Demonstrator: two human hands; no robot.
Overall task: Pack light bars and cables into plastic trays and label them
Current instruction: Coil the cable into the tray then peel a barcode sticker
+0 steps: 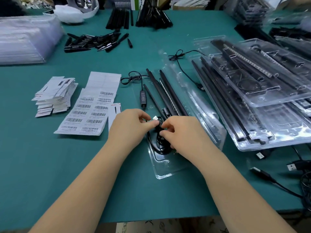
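An open clear plastic tray point(165, 170) lies on the green table in front of me, with several black light bars point(165, 93) resting in its far half. A black cable point(155, 143) is coiled in the tray's near pocket, and its USB plug point(155, 118) sticks up between my hands. My left hand point(130, 127) pinches the cable just below the plug. My right hand point(180, 132) holds the coil from the right side. The cable's inline controller point(143, 97) lies beside the bars. A sheet of barcode labels point(89, 113) sits to the left.
Packed clear trays point(262, 91) are stacked at the right. A pile of small printed cards point(54, 96) lies left of the labels. Loose black spikes point(94, 42) and bundled bars point(152, 17) sit at the back, bagged stock point(25, 41) at far left, spare USB cables point(276, 175) at the right edge.
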